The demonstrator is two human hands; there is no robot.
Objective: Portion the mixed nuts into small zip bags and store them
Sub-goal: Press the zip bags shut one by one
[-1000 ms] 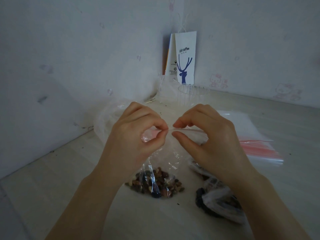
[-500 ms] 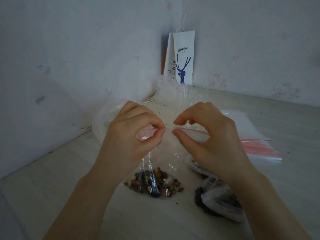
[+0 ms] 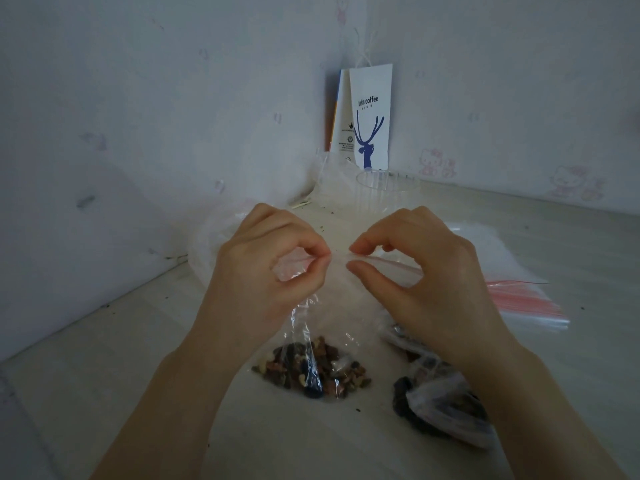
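We are pinching the top edge of the small zip bag [image 3: 334,299] with our left hand [image 3: 263,271], thumb and forefinger pressed together on one end of its pinkish seal strip [image 3: 398,265]. Our right hand [image 3: 426,282] is curling round the same strip just beside the left fingertips. Its forefinger is resting on the upper edge and its thumb is sitting just under it, with a sliver of gap showing (so whether it is truly squeezing, we cannot tell). The bag is hanging from both hands, and its portion of mixed nuts [image 3: 311,370] is pooling in the bottom, below the left wrist, on the pale table [image 3: 104,375].

We are judging this to be the sealing step: the portion is in, and the mouth is not yet visibly closed along its width. The next move is calling for the right thumb and forefinger to close on the strip and run outward, away from the left hand, while the left is anchoring its end. The film is looking thin and slippery, so the two tracks are needing to line up before pressure goes on.

Under the right wrist a crumpled packet of nuts [image 3: 446,407] is lying. Beyond the right hand a stack of empty zip bags [image 3: 519,299] is waiting, and past both hands a clear cup [image 3: 386,192] and a coffee paper bag [image 3: 370,116] are standing by the wall.
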